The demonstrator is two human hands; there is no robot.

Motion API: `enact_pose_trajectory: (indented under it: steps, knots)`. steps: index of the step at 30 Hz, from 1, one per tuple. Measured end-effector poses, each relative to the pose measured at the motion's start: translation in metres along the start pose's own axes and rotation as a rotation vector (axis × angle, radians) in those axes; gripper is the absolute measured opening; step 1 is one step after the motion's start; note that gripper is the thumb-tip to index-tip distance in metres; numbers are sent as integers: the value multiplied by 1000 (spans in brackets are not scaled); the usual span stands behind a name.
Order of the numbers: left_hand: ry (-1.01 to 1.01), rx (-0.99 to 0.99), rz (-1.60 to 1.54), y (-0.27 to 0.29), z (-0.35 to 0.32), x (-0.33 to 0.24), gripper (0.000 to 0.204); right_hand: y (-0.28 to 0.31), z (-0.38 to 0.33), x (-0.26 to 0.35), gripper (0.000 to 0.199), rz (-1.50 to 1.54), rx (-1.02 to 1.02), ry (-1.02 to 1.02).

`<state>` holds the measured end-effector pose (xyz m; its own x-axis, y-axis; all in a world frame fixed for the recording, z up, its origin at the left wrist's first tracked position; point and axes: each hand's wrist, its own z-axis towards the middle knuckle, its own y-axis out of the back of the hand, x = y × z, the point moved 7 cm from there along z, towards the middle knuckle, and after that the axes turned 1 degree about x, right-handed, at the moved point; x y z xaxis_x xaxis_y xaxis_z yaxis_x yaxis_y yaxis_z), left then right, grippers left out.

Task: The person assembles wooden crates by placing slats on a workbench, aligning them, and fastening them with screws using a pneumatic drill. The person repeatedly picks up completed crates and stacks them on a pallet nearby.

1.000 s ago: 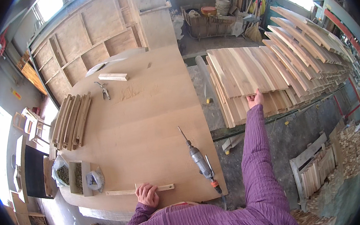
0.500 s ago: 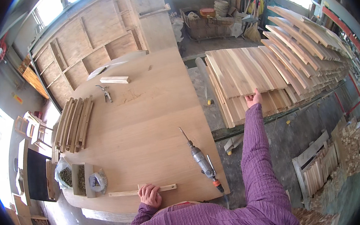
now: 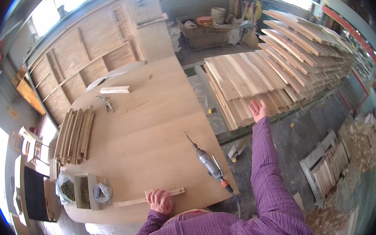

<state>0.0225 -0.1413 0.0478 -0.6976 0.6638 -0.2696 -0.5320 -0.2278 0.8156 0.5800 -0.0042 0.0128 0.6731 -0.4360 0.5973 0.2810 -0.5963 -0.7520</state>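
by the flat tan-wood panel (image 3: pixel 243 74) (likely stiff; grip front edge): right hand (image 3: pixel 259 110) open, empty; left hand (image 3: pixel 160 202) curled on slim tan-wood strip (image 3: pixel 130 202), hold unclear.

The left hand (image 3: pixel 160 202) hides part of the wooden rail (image 3: pixel 130 202); small pieces (image 3: pixel 84 189) in the white box (image 3: pixel 95 196) look indistinct

Purple is filling the right sleeve (image 3: pixel 266 164), cream and brown stripes are running along the wooden panel (image 3: pixel 240 74), grey and orange are marking the drill (image 3: pixel 207 161), tan is covering the tabletop (image 3: pixel 154 140)!
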Motion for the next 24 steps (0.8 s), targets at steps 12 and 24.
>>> enact_pose_trajectory:
  steps: [12,24]
  knots:
    - [-614,639,-177,-42,-35,-49,65,347,-372,-68,20,-343,-773,-35]
    - [-758,521,19,-54,-62,-44,69,447,-744,-279,9,-1165,-660,-714]
